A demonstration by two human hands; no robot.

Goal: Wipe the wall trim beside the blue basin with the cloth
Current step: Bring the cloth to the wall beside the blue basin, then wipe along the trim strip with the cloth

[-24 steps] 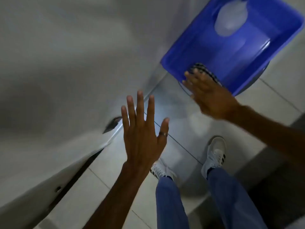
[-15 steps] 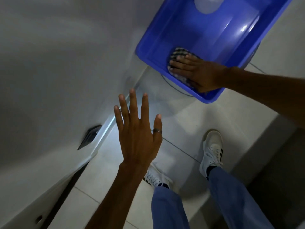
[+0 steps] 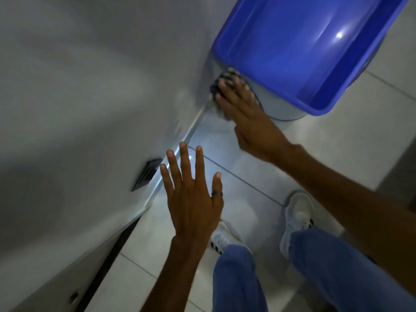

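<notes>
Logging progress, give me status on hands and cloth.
Right hand flat on checked cloth at wall trim. Left hand open, empty. Blue plastic basin crowds it.

1. The basin (image 3: 301, 41) is bright blue, with a white glint of light on its inside.
2. The cloth (image 3: 221, 81) shows a dark and pale check pattern; it is blurred.
3. The wall (image 3: 90, 86) is pale grey-white.
4. The trim (image 3: 191, 129) along its foot is a lighter, shiny strip.
5. The floor tiles (image 3: 326, 143) are white with dark joints.
6. The vent (image 3: 146, 174) in the wall is black.
7. The trousers (image 3: 337, 266) are blue.
8. The shoes (image 3: 297, 212) are white with black stripes.
9. The ring (image 3: 217, 193) is dark.
</notes>
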